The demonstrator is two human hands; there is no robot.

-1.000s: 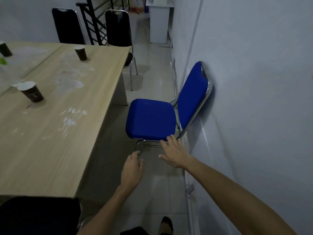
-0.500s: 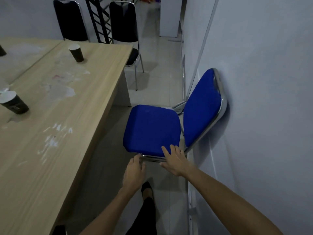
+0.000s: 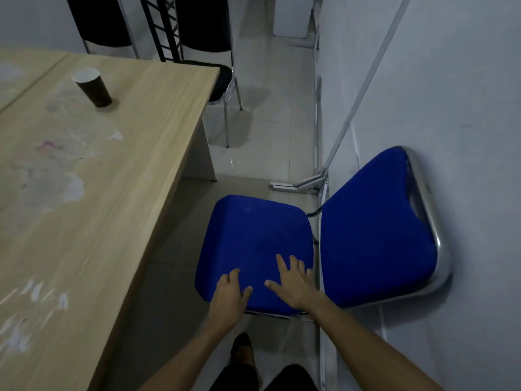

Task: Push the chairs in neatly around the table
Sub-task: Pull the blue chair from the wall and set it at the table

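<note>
A blue padded chair [image 3: 253, 238] with a chrome frame stands apart from the wooden table [image 3: 112, 179], its backrest leaning against the grey wall on the right. Both of my hands are over the near edge of its seat. My left hand [image 3: 229, 296] lies at the seat's front corner with its fingers loosely bent. My right hand [image 3: 293, 280] rests flat on the cushion with its fingers spread. Two black chairs [image 3: 208, 32] stand at the table's far end, one with its seat partly under the tabletop.
A brown paper cup [image 3: 93, 87] stands on the stained tabletop. The aisle of pale floor tiles [image 3: 265, 131] between table and wall is narrow. A metal rail bracket [image 3: 296, 184] lies at the wall's foot behind the chair. My shoe [image 3: 242, 348] shows below the seat.
I have stepped closer to the blue chair. Both hands have moved forward from the seat's near rim onto the cushion, the right one now flat on it.
</note>
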